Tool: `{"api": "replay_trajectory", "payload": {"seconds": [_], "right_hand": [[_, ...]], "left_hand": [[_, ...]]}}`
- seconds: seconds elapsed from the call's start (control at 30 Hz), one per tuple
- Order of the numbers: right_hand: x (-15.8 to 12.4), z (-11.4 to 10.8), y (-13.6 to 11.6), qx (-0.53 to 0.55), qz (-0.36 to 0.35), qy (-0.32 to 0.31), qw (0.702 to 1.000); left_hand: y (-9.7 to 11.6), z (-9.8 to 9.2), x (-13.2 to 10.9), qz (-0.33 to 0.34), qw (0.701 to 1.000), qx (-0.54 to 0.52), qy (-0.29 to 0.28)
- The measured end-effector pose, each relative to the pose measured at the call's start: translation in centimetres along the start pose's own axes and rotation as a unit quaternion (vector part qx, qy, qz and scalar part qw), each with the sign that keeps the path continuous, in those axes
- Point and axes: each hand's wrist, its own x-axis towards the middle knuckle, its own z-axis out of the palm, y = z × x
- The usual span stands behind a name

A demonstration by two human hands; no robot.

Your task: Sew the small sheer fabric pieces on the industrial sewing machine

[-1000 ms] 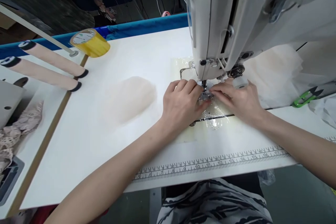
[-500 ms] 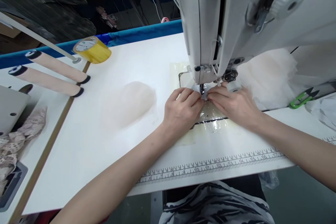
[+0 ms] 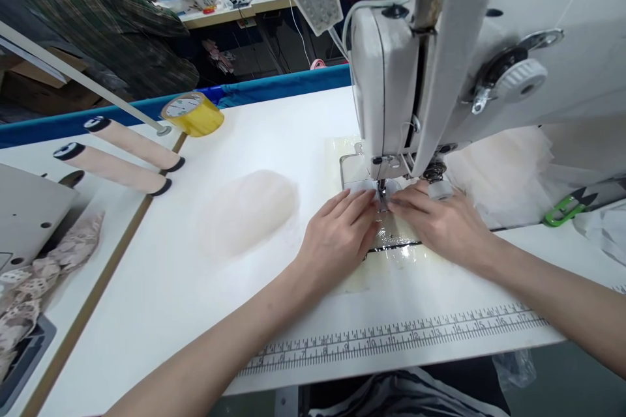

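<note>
My left hand (image 3: 337,234) lies on the table with its fingers stretched flat towards the needle of the white sewing machine (image 3: 440,78). My right hand (image 3: 437,221) rests on the other side, fingers also flat and pointing at the presser foot (image 3: 381,199). Both sets of fingertips press a small sheer piece of fabric (image 3: 376,201) under the foot; it is too small to make out well. Shiny clear tape (image 3: 396,238) covers the needle plate beneath my hands.
A pale tulle piece (image 3: 247,208) lies left of my hands, more tulle (image 3: 503,169) behind the machine. Yellow tape roll (image 3: 193,114), two thread cones (image 3: 122,156), green snips (image 3: 567,205), lace (image 3: 34,280) at far left. A printed ruler (image 3: 391,337) runs along the table's front edge.
My fingers have flattened out from a curled pinch at the presser foot. The view has tilted up, so more of the machine and the room behind shows.
</note>
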Motion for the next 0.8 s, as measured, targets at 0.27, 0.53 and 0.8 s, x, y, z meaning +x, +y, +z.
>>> {"api": "replay_trajectory", "payload": {"seconds": [0.27, 0.53, 0.8], "right_hand": [[-0.12, -0.32, 0.08, 0.0, -0.01, -0.017, 1.0], [-0.18, -0.24, -0.03, -0.013, -0.02, -0.009, 1.0], [-0.08, -0.08, 0.0, -0.033, -0.015, -0.02, 0.999]], "left_hand": [[0.3, 0.0, -0.89, 0.008, 0.999, 0.018, -0.036], [0.41, -0.02, -0.7, 0.005, 0.999, 0.028, -0.033], [0.17, 0.29, -0.48, -0.005, 0.999, 0.024, -0.023]]}}
